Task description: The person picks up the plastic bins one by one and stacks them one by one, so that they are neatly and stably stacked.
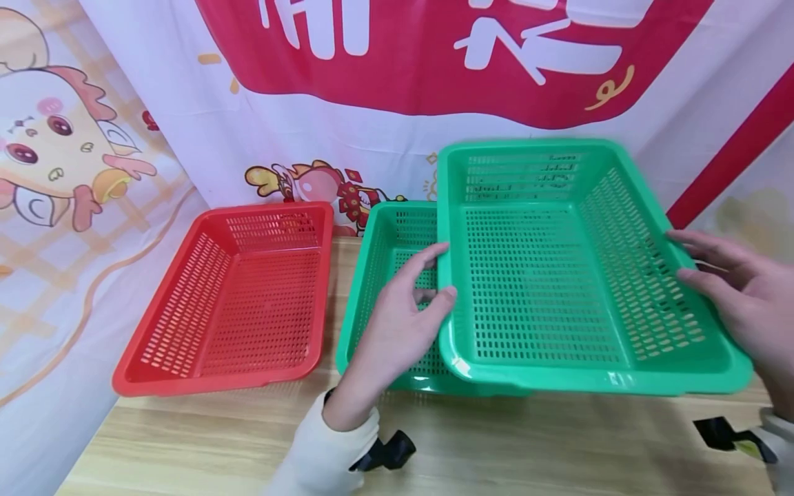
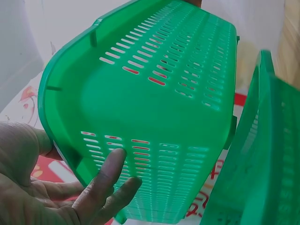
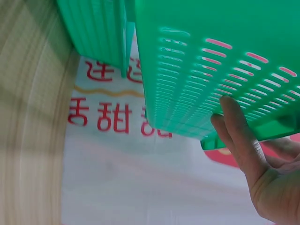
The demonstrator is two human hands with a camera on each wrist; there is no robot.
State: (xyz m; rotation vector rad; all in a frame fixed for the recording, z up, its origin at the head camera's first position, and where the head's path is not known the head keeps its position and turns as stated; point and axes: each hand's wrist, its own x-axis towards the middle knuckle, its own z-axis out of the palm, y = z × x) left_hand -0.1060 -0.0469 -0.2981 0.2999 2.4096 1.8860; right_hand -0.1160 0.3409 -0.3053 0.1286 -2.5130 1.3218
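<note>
one upper green basket [image 1: 533, 289] | gripped by left hand [image 1: 403, 310], right hand [image 1: 747, 293] | lower green basket [image 1: 362, 282] partly covered

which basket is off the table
The rightmost green basket, held by the left hand and right hand; the other green basket and red basket sit on the table.

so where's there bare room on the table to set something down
The table is bare in front of the red basket, left of the left sleeve, and again between that and the right sleeve. Between the red basket and lower green basket, only a narrow strip. It's crowded further right, where the held green basket overlaps the lower one.
</note>
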